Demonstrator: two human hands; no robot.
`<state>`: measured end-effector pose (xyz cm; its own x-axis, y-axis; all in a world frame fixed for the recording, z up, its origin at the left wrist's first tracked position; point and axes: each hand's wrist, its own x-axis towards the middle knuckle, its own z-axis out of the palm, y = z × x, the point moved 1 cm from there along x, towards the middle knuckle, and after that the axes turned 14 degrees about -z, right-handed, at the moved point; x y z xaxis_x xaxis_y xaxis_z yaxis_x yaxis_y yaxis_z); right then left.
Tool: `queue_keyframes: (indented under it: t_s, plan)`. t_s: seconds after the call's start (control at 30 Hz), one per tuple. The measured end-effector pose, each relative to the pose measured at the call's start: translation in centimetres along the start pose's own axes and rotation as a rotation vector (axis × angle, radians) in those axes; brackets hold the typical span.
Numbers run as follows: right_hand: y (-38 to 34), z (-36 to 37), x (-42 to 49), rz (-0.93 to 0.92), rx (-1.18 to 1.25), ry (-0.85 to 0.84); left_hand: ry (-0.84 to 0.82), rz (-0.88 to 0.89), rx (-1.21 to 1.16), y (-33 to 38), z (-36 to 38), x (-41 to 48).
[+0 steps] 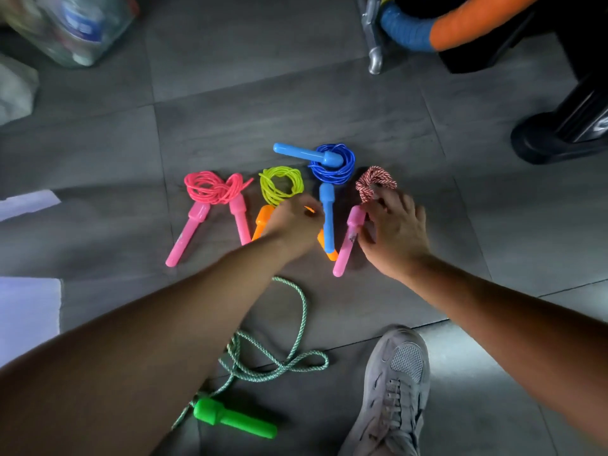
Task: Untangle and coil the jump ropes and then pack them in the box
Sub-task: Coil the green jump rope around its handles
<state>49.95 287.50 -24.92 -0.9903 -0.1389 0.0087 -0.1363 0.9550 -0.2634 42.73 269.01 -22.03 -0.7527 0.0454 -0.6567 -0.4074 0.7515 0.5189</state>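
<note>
On the grey tiled floor (230,103), four coiled ropes lie in a row. From the left: a pink rope (210,189) with two pink handles, a yellow rope (279,185) with orange handles (263,222), a blue rope (332,162) with blue handles, and a red-white rope (373,181) with a pink handle (347,245). The left hand (292,222) is over the orange handles with its fingers curled down; whether it grips one cannot be told. The right hand (394,232) is spread, its fingertips resting on the red-white coil and its thumb against the pink handle beside it. Nearer the person, a green rope (296,324) lies loose and uncoiled, partly under the left forearm, with its green handle (233,419) flat on the floor. A grey shoe (394,390) stands to the right of it.
</note>
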Motion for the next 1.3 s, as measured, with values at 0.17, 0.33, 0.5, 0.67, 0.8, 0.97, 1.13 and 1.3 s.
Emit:
queue_keyframes:
  t_s: [0.17, 0.33, 0.5, 0.67, 0.8, 0.97, 1.13, 1.3]
  plan:
    - [-7.3, -3.6, -0.8, -0.247, 0.129, -0.326, 0.038, -0.051, 0.050, -6.2, -5.1, -4.4]
    - [-12.9, -3.6, -2.9, -0.310, 0.215, -0.657, 0.102, -0.232, 0.106, -14.8, -8.5, -9.2]
    - [-17.7, -1.3, -4.7, -0.131, 0.351, -0.792, 0.057, -0.419, 0.124, -22.3, -9.2, -12.6]
    - [-22.5, 2.1, -5.7, 0.075, 0.488, -0.712, 0.077, -0.534, 0.053, -26.6, -8.5, -12.9]
    - [-25.1, 5.7, -5.8, 0.196, 0.588, -0.644, 0.044, -0.571, -0.078, -27.4, -7.5, -12.1]
    - [-27.5, 8.3, -4.7, 0.400, 0.754, -0.536, -0.094, -0.576, -0.301, -27.5, -5.9, -10.8]
    - [-27.9, 8.3, -4.0, 0.472, 0.972, -0.579, -0.250, -0.681, -0.614, -26.0, -6.8, -11.1]
    - [-28.6, 4.9, -3.3, 0.469, 0.983, -0.335, -0.285, -0.746, -0.689, -22.9, -10.6, -13.7]
